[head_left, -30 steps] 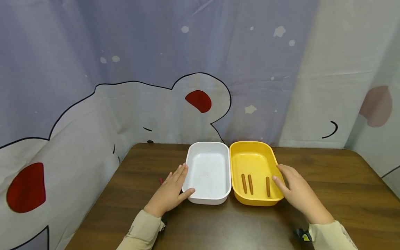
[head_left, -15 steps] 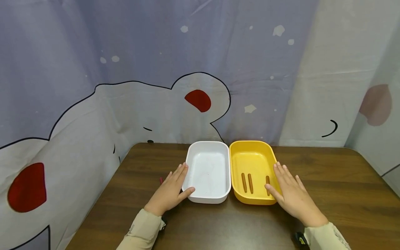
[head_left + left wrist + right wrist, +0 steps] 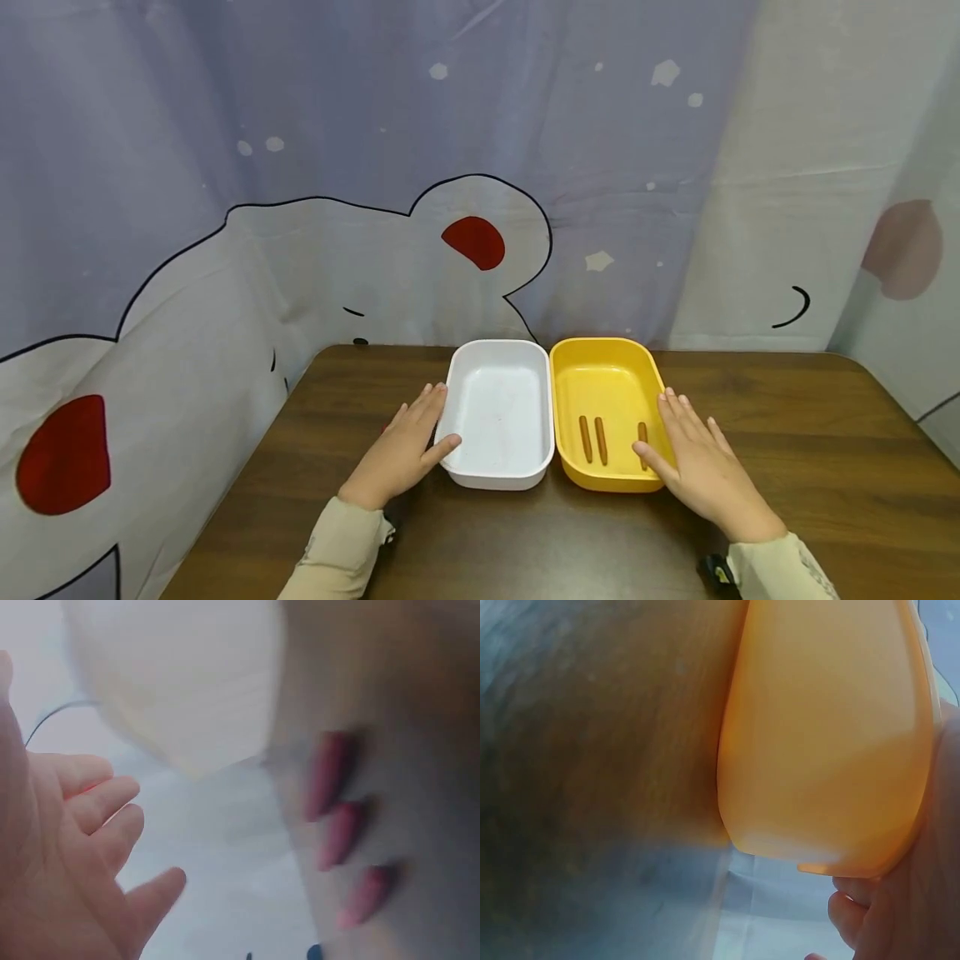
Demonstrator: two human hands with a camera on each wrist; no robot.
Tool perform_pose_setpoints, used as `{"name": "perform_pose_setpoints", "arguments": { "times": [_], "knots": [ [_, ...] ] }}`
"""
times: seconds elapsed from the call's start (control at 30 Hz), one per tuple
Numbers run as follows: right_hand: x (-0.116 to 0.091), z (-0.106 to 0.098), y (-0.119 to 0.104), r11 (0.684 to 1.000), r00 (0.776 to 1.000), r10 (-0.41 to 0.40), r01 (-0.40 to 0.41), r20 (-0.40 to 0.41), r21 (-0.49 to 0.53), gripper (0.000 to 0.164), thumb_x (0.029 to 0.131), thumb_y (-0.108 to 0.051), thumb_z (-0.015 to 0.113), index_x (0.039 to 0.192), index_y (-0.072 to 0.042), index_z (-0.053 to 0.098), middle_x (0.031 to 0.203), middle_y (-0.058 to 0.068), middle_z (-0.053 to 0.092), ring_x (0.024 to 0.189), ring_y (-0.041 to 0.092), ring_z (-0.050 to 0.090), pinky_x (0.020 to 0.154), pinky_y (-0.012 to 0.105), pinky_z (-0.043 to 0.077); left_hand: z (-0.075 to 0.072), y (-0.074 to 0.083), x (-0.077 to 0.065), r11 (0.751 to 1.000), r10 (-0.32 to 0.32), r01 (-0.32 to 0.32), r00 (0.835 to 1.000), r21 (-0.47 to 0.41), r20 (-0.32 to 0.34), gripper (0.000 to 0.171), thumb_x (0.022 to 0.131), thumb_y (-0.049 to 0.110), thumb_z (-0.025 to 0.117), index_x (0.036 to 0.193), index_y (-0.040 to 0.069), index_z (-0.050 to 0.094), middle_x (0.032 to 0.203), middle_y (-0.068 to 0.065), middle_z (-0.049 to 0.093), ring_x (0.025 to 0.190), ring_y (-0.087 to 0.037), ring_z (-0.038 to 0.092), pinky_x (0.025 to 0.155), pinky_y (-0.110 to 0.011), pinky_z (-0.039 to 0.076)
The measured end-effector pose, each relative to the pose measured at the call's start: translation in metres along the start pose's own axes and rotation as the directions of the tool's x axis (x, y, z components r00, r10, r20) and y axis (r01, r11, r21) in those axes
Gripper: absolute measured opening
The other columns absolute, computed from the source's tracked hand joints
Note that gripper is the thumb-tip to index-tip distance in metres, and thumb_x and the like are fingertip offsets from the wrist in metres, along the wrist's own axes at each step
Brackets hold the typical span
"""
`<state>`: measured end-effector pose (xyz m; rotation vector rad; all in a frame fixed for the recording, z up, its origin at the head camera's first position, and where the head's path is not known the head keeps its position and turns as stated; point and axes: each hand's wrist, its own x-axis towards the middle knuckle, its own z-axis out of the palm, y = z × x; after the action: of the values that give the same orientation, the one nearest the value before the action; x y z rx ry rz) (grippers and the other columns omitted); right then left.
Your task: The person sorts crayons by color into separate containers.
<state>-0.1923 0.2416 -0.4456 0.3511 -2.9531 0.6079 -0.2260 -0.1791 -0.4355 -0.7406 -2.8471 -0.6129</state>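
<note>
My left hand [image 3: 402, 450] is spread at the left rim of a white plastic bin [image 3: 498, 479], its thumb reaching over the near corner. On the other side, my right hand [image 3: 708, 471] lies along the right rim of a yellow plastic bin [image 3: 600, 482], fingers straight and thumb over the inside. Three slim brown sticks lie in the yellow bin: two side by side [image 3: 586, 439], and a third brown stick [image 3: 642, 437] partly covered by the right thumb. Three blurred dark pink pieces [image 3: 330, 777] show beside the white bin in the left wrist view; the left hand mostly hides them from the head view.
The two bins stand side by side at the back of a dark wooden table [image 3: 540, 558]. A printed curtain [image 3: 615, 167] hangs right behind the table's far edge and along its left side.
My right hand has shifted left from outside the yellow bin's rim, its thumb now covering part of the third stick. My left hand has just moved slightly left.
</note>
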Motion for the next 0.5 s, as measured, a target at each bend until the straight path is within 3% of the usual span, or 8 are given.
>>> {"name": "perform_pose_setpoints", "arguments": {
  "times": [0.1, 0.23, 0.33, 0.5],
  "knots": [
    [0.001, 0.001, 0.0, 1.0, 1.0, 0.008, -0.008, -0.002, 0.002, 0.091, 0.102, -0.058, 0.048, 0.16, 0.004, 0.014, 0.167, 0.023, 0.01, 0.154, 0.041, 0.009, 0.119, 0.066, 0.012, -0.012, -0.001, 0.004, 1.0, 0.001, -0.005, 0.992, -0.031, -0.127, 0.067, 0.102, 0.044, 0.059, 0.156, 0.008, 0.04, 0.162, -0.014, 0.035, 0.151, -0.034, 0.027, 0.116, -0.062, 0.029],
    [0.001, 0.001, 0.0, 1.0, 1.0, 0.017, -0.017, -0.005, 0.005, 0.094, 0.101, -0.059, 0.05, 0.16, 0.004, 0.013, 0.167, 0.024, 0.01, 0.153, 0.042, 0.011, 0.117, 0.067, 0.015, -0.023, -0.005, 0.006, 0.993, -0.071, 0.043, 0.959, -0.106, -0.274, 0.053, 0.102, 0.035, 0.063, 0.148, 0.011, 0.053, 0.152, -0.015, 0.048, 0.143, -0.038, 0.041, 0.11, -0.061, 0.039],
    [0.001, 0.001, 0.0, 1.0, 1.0, 0.016, -0.016, -0.005, 0.001, 0.094, 0.101, -0.059, 0.05, 0.16, 0.005, 0.013, 0.166, 0.026, 0.012, 0.153, 0.044, 0.012, 0.117, 0.068, 0.015, -0.026, -0.011, 0.005, 0.968, -0.203, 0.146, 0.934, -0.205, -0.294, 0.05, 0.103, 0.032, 0.061, 0.147, 0.008, 0.053, 0.148, -0.018, 0.051, 0.136, -0.04, 0.048, 0.108, -0.06, 0.042],
    [0.003, 0.002, -0.001, 1.0, 1.0, 0.01, -0.01, -0.001, 0.005, 0.094, 0.101, -0.057, 0.05, 0.159, 0.006, 0.013, 0.165, 0.028, 0.013, 0.151, 0.047, 0.014, 0.116, 0.069, 0.015, -0.026, -0.026, -0.002, 0.903, -0.391, 0.314, 0.885, -0.294, -0.255, 0.047, 0.104, 0.027, 0.059, 0.144, 0.003, 0.054, 0.138, -0.021, 0.058, 0.121, -0.039, 0.059, 0.098, -0.056, 0.05]
  ]
}}
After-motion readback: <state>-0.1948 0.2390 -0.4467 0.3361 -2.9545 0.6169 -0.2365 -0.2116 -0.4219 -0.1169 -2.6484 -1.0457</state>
